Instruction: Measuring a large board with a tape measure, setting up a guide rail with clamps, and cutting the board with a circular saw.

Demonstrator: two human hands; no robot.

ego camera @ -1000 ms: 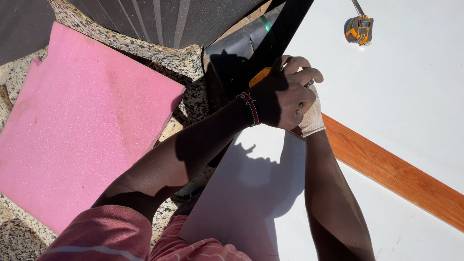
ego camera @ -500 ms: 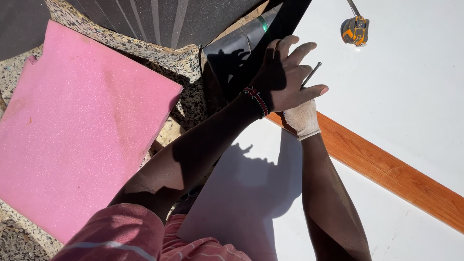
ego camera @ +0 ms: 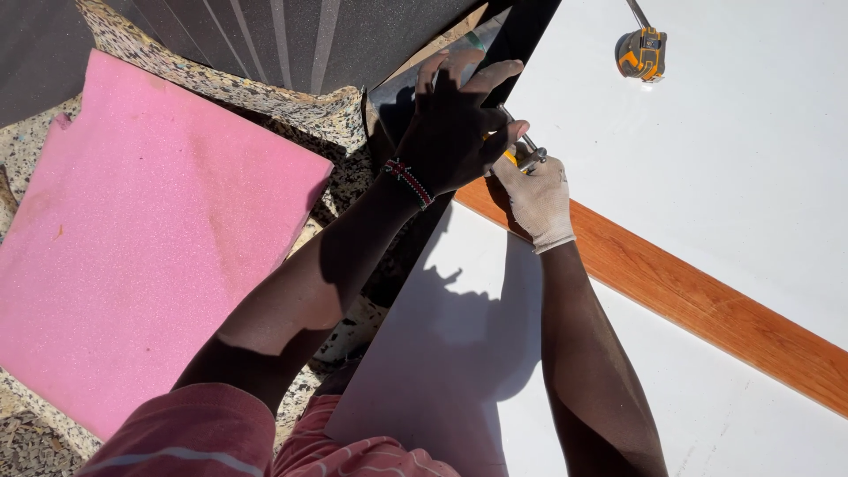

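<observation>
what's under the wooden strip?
The wooden strip lies flat on the white board, which shows on both sides. Its upper end is hidden under the gloved right hand and left hand.

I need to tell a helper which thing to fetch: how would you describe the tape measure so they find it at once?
Start from the big white board that fills the right side, crossed by a long reddish wooden strip. Look to the board's top edge, well above the strip and the gloved right hand. There lies the tape measure, alone: small, yellow and dark, its blade pulled out.
</observation>
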